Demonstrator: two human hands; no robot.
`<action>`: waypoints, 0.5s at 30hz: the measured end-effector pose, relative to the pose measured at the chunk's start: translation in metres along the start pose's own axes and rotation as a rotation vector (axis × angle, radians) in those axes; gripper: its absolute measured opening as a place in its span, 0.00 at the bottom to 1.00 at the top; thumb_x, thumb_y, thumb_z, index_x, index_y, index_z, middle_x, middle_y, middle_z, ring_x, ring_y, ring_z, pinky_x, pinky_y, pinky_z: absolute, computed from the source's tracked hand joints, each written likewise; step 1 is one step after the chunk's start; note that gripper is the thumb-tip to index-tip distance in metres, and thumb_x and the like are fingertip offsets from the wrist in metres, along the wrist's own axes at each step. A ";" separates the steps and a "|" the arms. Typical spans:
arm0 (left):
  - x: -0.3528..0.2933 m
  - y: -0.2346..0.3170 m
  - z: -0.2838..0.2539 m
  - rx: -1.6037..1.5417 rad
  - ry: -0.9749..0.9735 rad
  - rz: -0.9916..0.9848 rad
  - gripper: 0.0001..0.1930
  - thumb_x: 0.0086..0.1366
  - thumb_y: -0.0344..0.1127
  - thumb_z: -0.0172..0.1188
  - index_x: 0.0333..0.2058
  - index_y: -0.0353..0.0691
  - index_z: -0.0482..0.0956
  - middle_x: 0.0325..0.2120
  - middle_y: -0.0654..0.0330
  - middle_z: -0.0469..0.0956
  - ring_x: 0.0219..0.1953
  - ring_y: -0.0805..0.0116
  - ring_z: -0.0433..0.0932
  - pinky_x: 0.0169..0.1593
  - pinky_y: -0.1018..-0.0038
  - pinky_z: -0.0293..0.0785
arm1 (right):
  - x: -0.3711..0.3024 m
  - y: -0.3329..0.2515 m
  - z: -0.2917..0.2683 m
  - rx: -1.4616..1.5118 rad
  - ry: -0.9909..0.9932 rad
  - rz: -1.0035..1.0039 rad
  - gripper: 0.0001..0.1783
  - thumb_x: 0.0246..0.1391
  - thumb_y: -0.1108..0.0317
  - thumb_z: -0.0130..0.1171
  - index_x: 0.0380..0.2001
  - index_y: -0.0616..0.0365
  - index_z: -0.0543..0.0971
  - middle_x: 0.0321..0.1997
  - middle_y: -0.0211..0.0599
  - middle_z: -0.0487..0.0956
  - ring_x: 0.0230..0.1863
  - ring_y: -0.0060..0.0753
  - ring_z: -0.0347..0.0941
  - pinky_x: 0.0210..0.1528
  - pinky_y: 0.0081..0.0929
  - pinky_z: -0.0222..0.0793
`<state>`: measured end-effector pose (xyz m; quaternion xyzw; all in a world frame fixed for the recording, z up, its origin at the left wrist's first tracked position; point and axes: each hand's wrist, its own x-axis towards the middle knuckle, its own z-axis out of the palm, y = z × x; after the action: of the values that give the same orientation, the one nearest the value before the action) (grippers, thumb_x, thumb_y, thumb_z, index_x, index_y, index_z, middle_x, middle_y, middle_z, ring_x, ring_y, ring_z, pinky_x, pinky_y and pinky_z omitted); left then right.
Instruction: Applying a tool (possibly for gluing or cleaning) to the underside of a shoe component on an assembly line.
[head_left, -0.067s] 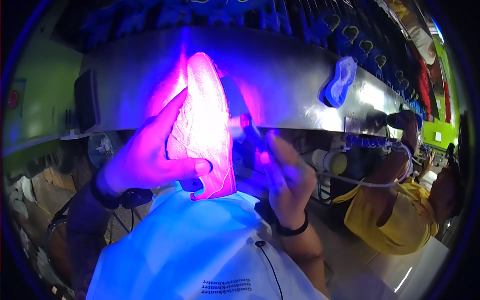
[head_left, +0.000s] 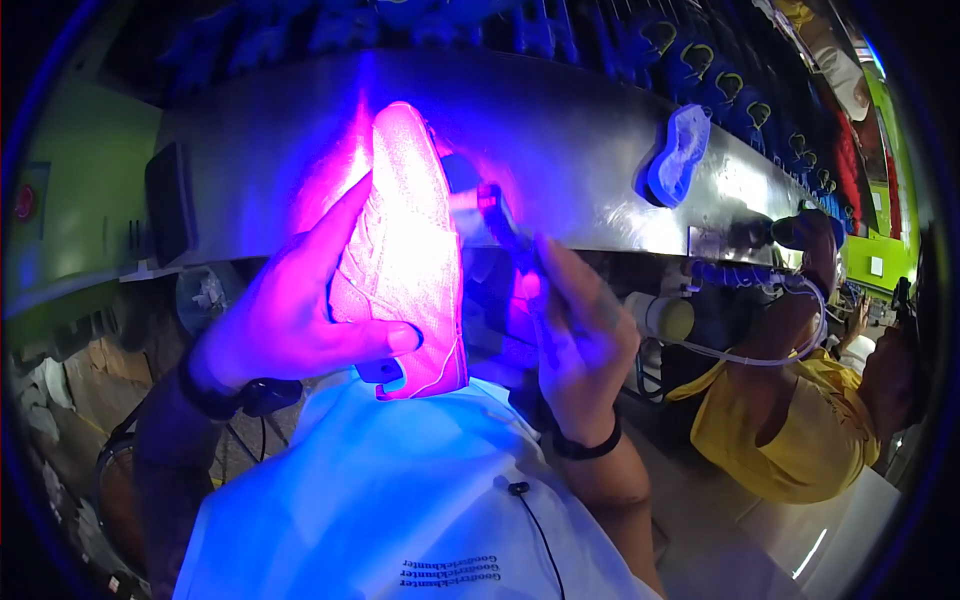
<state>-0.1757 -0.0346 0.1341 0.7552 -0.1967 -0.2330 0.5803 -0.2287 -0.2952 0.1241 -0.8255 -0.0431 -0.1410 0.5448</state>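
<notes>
A shoe (head_left: 410, 220), its upper washed bright pink and white by the strong light, is held toe away from me over the near edge of the metal bench. Gripping it from the left is my left hand (head_left: 280, 315), fingers behind and thumb pressed on the side near the heel. My right hand (head_left: 582, 350) is closed on a brush (head_left: 505, 222), whose pale tip meets or nearly meets the shoe's right edge, along the sole line. Glare hides the fine detail of the upper.
The metal bench (head_left: 590, 180) runs across, with a blue-and-white sole (head_left: 680, 157) lying on it to the right. Rows of dark shoes (head_left: 735, 88) line the back. At right, a person in yellow (head_left: 785, 435) works close by, near a white tube (head_left: 740, 358).
My right hand has moved the brush away from me, up along the shoe's right edge toward the toe. My left hand keeps the shoe nearly still.
</notes>
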 end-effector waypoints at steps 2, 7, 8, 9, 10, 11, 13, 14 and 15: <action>-0.001 0.000 -0.001 0.097 -0.005 0.059 0.55 0.56 0.47 0.76 0.69 0.22 0.49 0.68 0.41 0.58 0.71 0.54 0.58 0.72 0.60 0.55 | 0.005 -0.001 -0.003 0.028 -0.013 -0.006 0.20 0.54 0.82 0.64 0.51 0.63 0.82 0.42 0.46 0.84 0.39 0.36 0.81 0.44 0.28 0.75; 0.001 -0.005 -0.011 0.190 0.099 0.009 0.51 0.59 0.42 0.73 0.70 0.24 0.49 0.64 0.44 0.65 0.67 0.56 0.65 0.69 0.60 0.61 | -0.013 -0.001 -0.010 0.199 -0.115 0.211 0.20 0.54 0.82 0.63 0.52 0.63 0.82 0.44 0.42 0.84 0.37 0.28 0.79 0.42 0.25 0.74; 0.002 -0.001 -0.010 0.190 0.101 0.007 0.51 0.59 0.42 0.73 0.70 0.24 0.49 0.64 0.44 0.65 0.67 0.56 0.65 0.69 0.60 0.61 | -0.015 0.001 -0.011 0.217 -0.129 0.214 0.20 0.55 0.82 0.63 0.52 0.63 0.82 0.44 0.41 0.84 0.37 0.26 0.79 0.42 0.24 0.73; 0.005 0.006 -0.008 -0.003 0.133 -0.040 0.47 0.61 0.39 0.71 0.70 0.26 0.51 0.62 0.47 0.67 0.65 0.59 0.67 0.67 0.62 0.63 | -0.016 0.001 -0.012 0.233 -0.141 0.219 0.20 0.55 0.82 0.63 0.53 0.63 0.82 0.45 0.40 0.83 0.38 0.24 0.78 0.42 0.23 0.73; 0.006 0.009 -0.006 -0.196 0.165 -0.087 0.44 0.63 0.35 0.69 0.69 0.27 0.52 0.60 0.51 0.68 0.63 0.63 0.69 0.66 0.64 0.66 | -0.016 0.000 -0.013 0.234 -0.139 0.222 0.20 0.55 0.82 0.63 0.53 0.63 0.82 0.45 0.40 0.83 0.38 0.24 0.78 0.42 0.23 0.73; 0.006 0.008 -0.006 -0.197 0.162 -0.089 0.44 0.63 0.35 0.69 0.69 0.27 0.52 0.60 0.51 0.68 0.63 0.63 0.69 0.66 0.64 0.66 | -0.016 -0.002 -0.014 0.225 -0.165 0.233 0.20 0.55 0.82 0.62 0.53 0.63 0.82 0.45 0.41 0.84 0.39 0.24 0.78 0.44 0.23 0.73; 0.010 0.006 -0.007 -0.244 0.201 -0.009 0.39 0.65 0.31 0.65 0.69 0.30 0.54 0.57 0.56 0.71 0.59 0.69 0.72 0.62 0.68 0.69 | -0.014 -0.002 -0.018 0.213 -0.187 0.243 0.20 0.56 0.82 0.62 0.53 0.63 0.82 0.46 0.42 0.84 0.40 0.25 0.77 0.45 0.23 0.73; 0.012 0.006 -0.007 -0.245 0.198 -0.008 0.39 0.65 0.31 0.65 0.69 0.30 0.54 0.57 0.56 0.71 0.59 0.69 0.72 0.62 0.68 0.69 | -0.015 0.000 -0.020 0.195 -0.198 0.227 0.21 0.55 0.82 0.61 0.54 0.62 0.81 0.47 0.42 0.84 0.41 0.26 0.78 0.46 0.25 0.73; 0.013 0.006 -0.007 -0.221 0.232 -0.016 0.37 0.66 0.30 0.64 0.69 0.30 0.55 0.56 0.56 0.72 0.59 0.69 0.72 0.63 0.68 0.69 | -0.016 0.002 -0.022 0.176 -0.210 0.213 0.22 0.55 0.82 0.60 0.54 0.62 0.81 0.48 0.43 0.84 0.43 0.27 0.79 0.48 0.26 0.73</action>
<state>-0.1614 -0.0381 0.1400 0.7099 -0.0957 -0.1692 0.6769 -0.2478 -0.3143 0.1262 -0.7845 -0.0242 0.0090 0.6196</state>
